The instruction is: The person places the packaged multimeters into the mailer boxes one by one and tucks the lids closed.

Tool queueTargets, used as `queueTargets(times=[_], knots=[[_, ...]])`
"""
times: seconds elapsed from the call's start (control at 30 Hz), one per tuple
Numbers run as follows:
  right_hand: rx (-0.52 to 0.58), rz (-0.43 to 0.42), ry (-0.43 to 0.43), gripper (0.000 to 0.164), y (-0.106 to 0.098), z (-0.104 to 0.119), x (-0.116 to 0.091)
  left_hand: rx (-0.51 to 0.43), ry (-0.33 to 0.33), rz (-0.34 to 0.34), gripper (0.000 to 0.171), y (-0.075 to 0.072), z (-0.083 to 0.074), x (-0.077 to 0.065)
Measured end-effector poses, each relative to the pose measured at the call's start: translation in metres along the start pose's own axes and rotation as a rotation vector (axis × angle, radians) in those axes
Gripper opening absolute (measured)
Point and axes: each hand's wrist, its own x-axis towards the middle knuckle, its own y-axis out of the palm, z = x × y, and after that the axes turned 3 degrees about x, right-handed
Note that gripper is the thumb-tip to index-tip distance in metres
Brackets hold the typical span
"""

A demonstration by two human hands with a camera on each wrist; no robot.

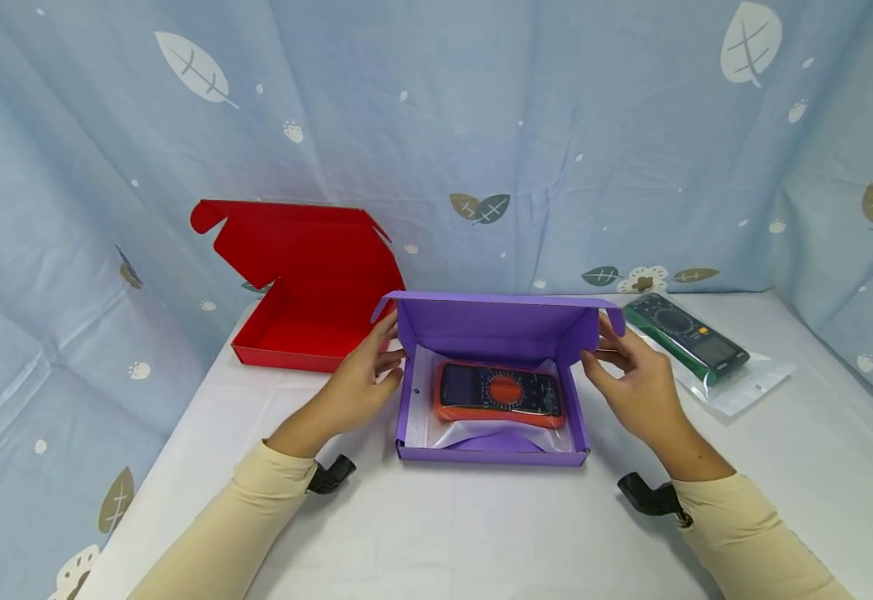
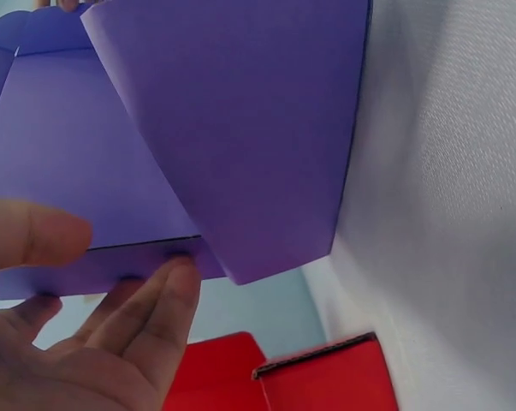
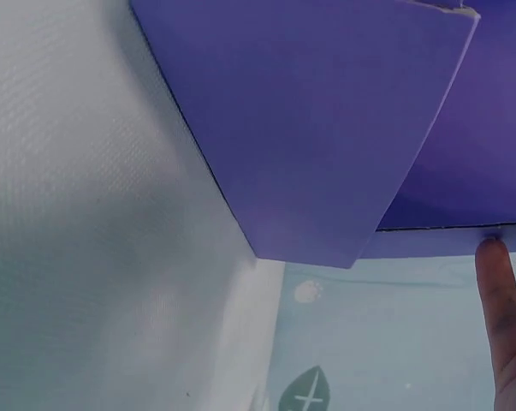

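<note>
A purple box (image 1: 492, 457) stands with its lid (image 1: 481, 325) raised. Inside it lies an orange multimeter (image 1: 502, 393) in a clear plastic bag. My left hand (image 1: 357, 383) is at the lid's left side, its fingertips (image 2: 182, 278) touching the purple card and its thumb apart from them. On the other side, my right hand (image 1: 634, 379) has fingers extended against the lid's right side. One right fingertip (image 3: 493, 250) touches the lid's side panel; the rest of that hand is mostly outside the right wrist view.
A red box (image 1: 286, 359) with its lid up stands at the back left, behind my left hand. At the back right, a green multimeter (image 1: 684, 333) lies on a clear bag. White cloth covers the table (image 1: 436, 533), and a blue leaf-print curtain (image 1: 421, 150) hangs behind.
</note>
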Motion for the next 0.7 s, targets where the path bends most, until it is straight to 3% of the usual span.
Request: queueTargets(times=[0.33,0.5,0.7], knots=[[-0.007,0.052,0.048,0.055,-0.003,0.002,0.0,0.007,-0.048,0.026,0.079,-0.003,-0.002,-0.002],[-0.005,0.098,0.063,0.058,-0.006,0.003,0.0,0.008,-0.027,0.043,0.074,-0.003,0.0,0.0],[0.006,0.15,0.032,0.066,-0.013,0.001,0.001,0.083,-0.009,0.08,0.072,-0.012,-0.001,-0.003]])
